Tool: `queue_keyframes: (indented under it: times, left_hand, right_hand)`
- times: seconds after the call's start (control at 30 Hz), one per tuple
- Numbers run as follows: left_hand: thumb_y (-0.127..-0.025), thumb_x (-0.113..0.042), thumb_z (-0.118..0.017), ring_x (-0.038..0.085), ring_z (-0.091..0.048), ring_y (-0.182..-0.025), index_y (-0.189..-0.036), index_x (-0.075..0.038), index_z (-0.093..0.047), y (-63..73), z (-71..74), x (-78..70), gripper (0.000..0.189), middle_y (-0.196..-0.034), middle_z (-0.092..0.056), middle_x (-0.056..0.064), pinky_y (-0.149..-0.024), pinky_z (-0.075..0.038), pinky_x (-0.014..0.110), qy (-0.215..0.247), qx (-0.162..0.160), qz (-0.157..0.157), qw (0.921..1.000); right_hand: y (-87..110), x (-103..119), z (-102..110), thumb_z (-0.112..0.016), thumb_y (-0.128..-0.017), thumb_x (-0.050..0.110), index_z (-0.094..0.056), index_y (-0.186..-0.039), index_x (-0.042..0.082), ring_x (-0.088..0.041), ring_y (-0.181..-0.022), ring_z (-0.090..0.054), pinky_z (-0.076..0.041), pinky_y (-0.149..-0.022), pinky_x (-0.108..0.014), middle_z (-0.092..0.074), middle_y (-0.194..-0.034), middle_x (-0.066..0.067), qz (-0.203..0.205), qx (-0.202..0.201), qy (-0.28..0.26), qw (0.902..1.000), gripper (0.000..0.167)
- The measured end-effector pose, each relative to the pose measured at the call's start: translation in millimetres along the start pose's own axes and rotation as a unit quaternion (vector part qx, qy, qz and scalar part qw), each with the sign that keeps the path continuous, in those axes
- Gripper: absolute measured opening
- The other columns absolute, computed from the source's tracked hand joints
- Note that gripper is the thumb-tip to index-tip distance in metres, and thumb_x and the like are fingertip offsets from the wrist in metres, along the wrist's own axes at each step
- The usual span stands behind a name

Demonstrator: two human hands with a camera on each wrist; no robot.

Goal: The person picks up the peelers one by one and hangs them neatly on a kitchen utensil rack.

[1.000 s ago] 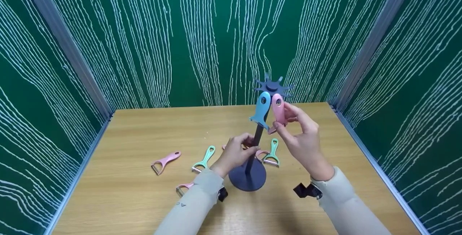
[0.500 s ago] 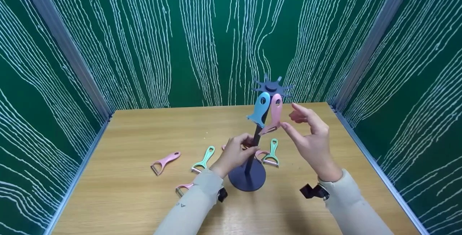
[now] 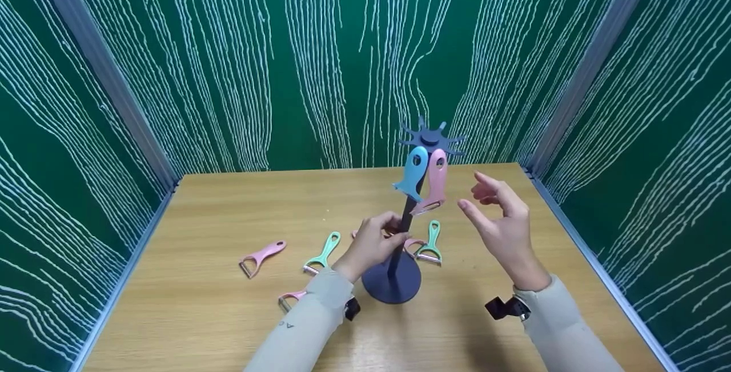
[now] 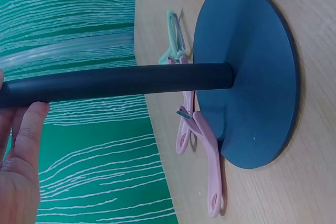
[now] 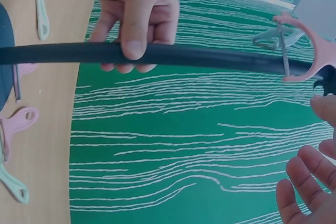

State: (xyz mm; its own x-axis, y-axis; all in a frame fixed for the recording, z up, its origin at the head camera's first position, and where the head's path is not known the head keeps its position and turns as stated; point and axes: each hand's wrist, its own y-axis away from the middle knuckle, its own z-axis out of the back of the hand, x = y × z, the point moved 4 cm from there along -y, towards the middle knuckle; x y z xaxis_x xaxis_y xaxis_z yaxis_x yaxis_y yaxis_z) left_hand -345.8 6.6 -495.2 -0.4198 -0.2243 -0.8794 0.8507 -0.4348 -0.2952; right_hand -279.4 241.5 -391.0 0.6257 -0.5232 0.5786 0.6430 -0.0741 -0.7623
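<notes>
My left hand [image 3: 371,243] grips the pole [image 3: 406,220] of a dark stand whose round base [image 3: 393,287] rests on the table. Around the stand's top runs a ring of hooks [image 3: 429,136]. Two peelers hang side by side on the near hooks, a blue peeler [image 3: 412,176] and a pink peeler [image 3: 438,178]. To the right of the pink one, my right hand [image 3: 505,232] is held in the air, apart from it, fingers loosely bent and holding nothing. In the right wrist view the pink peeler's head [image 5: 316,51] shows just beyond those fingers.
On the wooden table [image 3: 217,212] lie a pink peeler [image 3: 264,256] at left, a green peeler [image 3: 325,251], a pink one [image 3: 292,296] partly under the left sleeve, and a green one [image 3: 432,243] behind the base. More pink ones [image 4: 207,156] lie by the base.
My right hand has let go of the pink peeler and drawn away to the right; the peeler now hangs from the stand. The left hand stays on the pole.
</notes>
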Motion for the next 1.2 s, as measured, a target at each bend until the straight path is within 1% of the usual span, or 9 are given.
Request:
queue_keyframes:
  times: [0.3, 0.6, 0.8, 1.03, 1.13, 1.2]
  left_hand:
    - [-0.104, -0.012, -0.074, 0.009, -0.07, -0.098, -0.118, -0.007, -0.073, -0.3, -0.4, 0.5, 0.014, -0.11, -0.078, 0.007, -0.087, -0.062, 0.026, -0.008, -0.004, -0.017, 0.9998]
    - [-0.105, -0.012, -0.073, 0.01, -0.07, -0.098, -0.118, -0.006, -0.074, 0.3, 0.1, -0.3, 0.015, -0.11, -0.078, 0.007, -0.086, -0.063, 0.027, -0.002, -0.004, -0.017, 0.9998]
    - [-0.105, -0.015, -0.073, 0.012, -0.071, -0.1, -0.119, -0.009, -0.073, 0.7, 0.1, 1.0, 0.015, -0.111, -0.078, 0.006, -0.087, -0.064, 0.029, -0.001, -0.002, -0.012, 0.9999]
    - [-0.106, -0.015, -0.073, 0.013, -0.07, -0.1, -0.121, -0.005, -0.073, 0.5, 0.6, 0.4, 0.018, -0.111, -0.078, 0.006, -0.087, -0.063, 0.029, -0.002, -0.002, -0.004, 1.0]
    - [-0.105, -0.014, -0.073, 0.011, -0.07, -0.098, -0.12, -0.005, -0.073, 0.3, 0.8, -0.8, 0.018, -0.11, -0.078, 0.006, -0.085, -0.062, 0.026, -0.005, -0.002, -0.01, 0.9999]
    - [-0.105, -0.014, -0.073, 0.01, -0.071, -0.098, -0.12, -0.003, -0.073, 0.0, 0.7, -0.2, 0.019, -0.11, -0.078, 0.007, -0.084, -0.062, 0.025, -0.005, -0.001, -0.014, 0.9999]
  right_hand:
    - [7.5, -22.4, -1.7, -0.086, -0.087, -0.007, -0.069, -0.137, -0.003, 0.0, -0.099, -0.062, -0.05, -0.09, -0.011, -0.073, -0.108, -0.021, -0.037, 0.012, 0.019, 0.9991, 0.053]
    - [15.9, -41.4, -7.0, -0.087, -0.09, 0.002, -0.068, -0.14, -0.001, -0.005, -0.1, -0.061, -0.05, -0.089, -0.011, -0.072, -0.111, -0.016, -0.101, 0.036, 0.021, 0.994, 0.053]
    - [20.9, -55.4, -11.0, -0.087, -0.092, 0.006, -0.067, -0.142, 0.0, -0.013, -0.102, -0.062, -0.052, -0.089, -0.015, -0.072, -0.113, -0.016, -0.136, 0.054, 0.029, 0.9889, 0.054]
    - [25.4, -70.7, -15.7, -0.086, -0.094, 0.009, -0.065, -0.145, 0.002, -0.024, -0.105, -0.063, -0.05, -0.089, -0.013, -0.071, -0.118, -0.017, -0.17, 0.073, 0.035, 0.9821, 0.056]
    - [27.4, -78.3, -18.6, -0.086, -0.093, 0.008, -0.066, -0.143, 0.0, -0.029, -0.105, -0.065, -0.051, -0.088, -0.016, -0.071, -0.116, -0.018, -0.18, 0.073, 0.031, 0.9804, 0.055]
    - [29.2, -83.4, -21.2, -0.087, -0.092, 0.007, -0.066, -0.141, -0.001, -0.029, -0.103, -0.066, -0.054, -0.087, -0.02, -0.071, -0.114, -0.019, -0.184, 0.074, 0.031, 0.9796, 0.054]
